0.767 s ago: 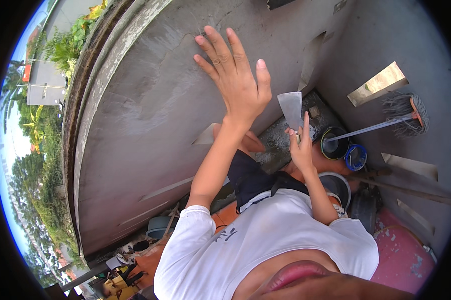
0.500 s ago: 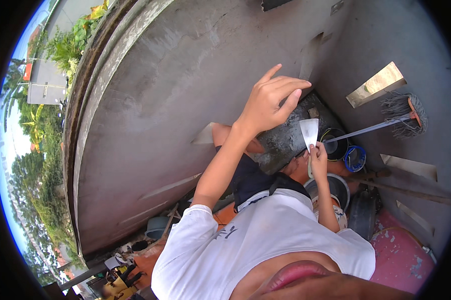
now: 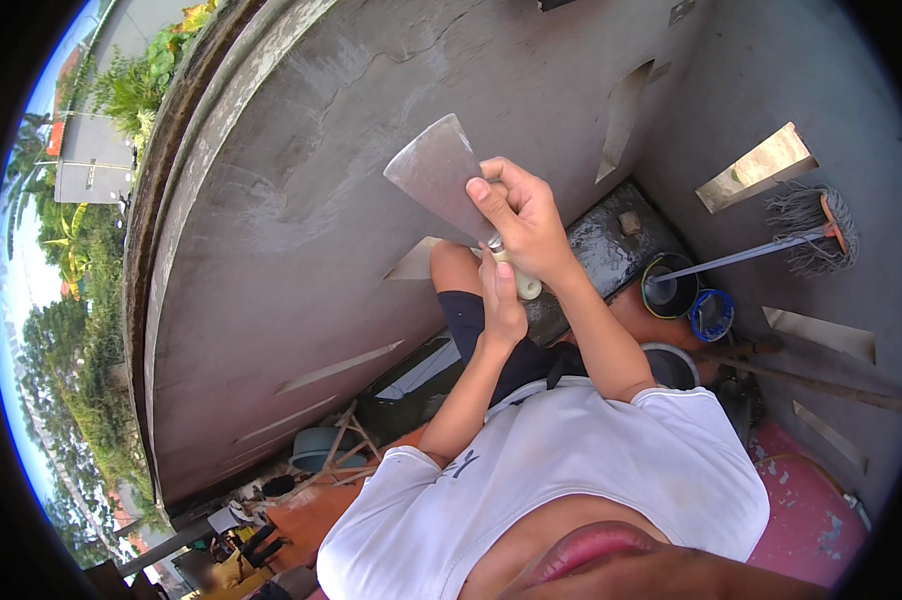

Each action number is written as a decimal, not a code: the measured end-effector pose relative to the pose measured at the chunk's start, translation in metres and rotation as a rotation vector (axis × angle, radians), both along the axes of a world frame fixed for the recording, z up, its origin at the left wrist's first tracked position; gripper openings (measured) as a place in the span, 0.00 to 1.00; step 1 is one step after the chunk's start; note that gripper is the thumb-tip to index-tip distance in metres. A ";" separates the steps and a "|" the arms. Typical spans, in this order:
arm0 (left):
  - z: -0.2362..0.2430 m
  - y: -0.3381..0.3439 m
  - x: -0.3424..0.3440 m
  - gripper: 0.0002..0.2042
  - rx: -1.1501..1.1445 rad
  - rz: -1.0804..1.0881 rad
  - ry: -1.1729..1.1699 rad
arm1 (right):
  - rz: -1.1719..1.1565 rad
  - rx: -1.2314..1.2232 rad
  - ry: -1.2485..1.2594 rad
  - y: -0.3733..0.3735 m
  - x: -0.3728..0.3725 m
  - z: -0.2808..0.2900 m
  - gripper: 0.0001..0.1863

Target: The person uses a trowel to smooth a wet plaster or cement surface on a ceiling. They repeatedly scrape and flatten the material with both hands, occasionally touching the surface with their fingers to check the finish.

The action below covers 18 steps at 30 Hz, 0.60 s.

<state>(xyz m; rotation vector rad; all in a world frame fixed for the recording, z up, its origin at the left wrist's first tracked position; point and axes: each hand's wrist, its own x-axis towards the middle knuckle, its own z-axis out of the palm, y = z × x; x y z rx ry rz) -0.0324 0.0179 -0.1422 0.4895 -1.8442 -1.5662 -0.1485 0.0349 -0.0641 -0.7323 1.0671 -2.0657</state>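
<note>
A putty knife with a wide metal blade [image 3: 421, 165] and a pale handle [image 3: 528, 285] is held up in front of the grey wall [image 3: 271, 200]. My right hand [image 3: 521, 220] grips it high, thumb on the blade near the neck. Just below, my left hand [image 3: 504, 305] is closed on the handle, its thumb pointing up. Some pale scuffs and a crack mark the wall behind the blade.
On the right, a mop [image 3: 806, 230] leans above a black bucket [image 3: 676, 305] and a blue-rimmed bucket [image 3: 713, 330]. A pink painted surface [image 3: 811, 520] lies lower right. A wooden frame [image 3: 349, 445] and teal tub [image 3: 311, 450] stand at lower left, beside the wall.
My left hand has dropped from the wall and closed on the handle. The putty knife and my right hand have risen and moved left toward the wall.
</note>
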 end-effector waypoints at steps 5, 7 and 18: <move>0.043 -0.014 -0.012 0.30 0.003 0.083 -0.061 | 0.038 -0.065 -0.075 -0.033 -0.005 0.020 0.16; 0.045 -0.018 -0.021 0.30 -0.206 0.171 -0.032 | -0.019 -0.090 -0.092 -0.035 -0.005 0.018 0.16; 0.041 -0.019 -0.037 0.28 -0.446 0.250 0.008 | -0.048 -0.102 -0.066 -0.039 -0.019 0.018 0.16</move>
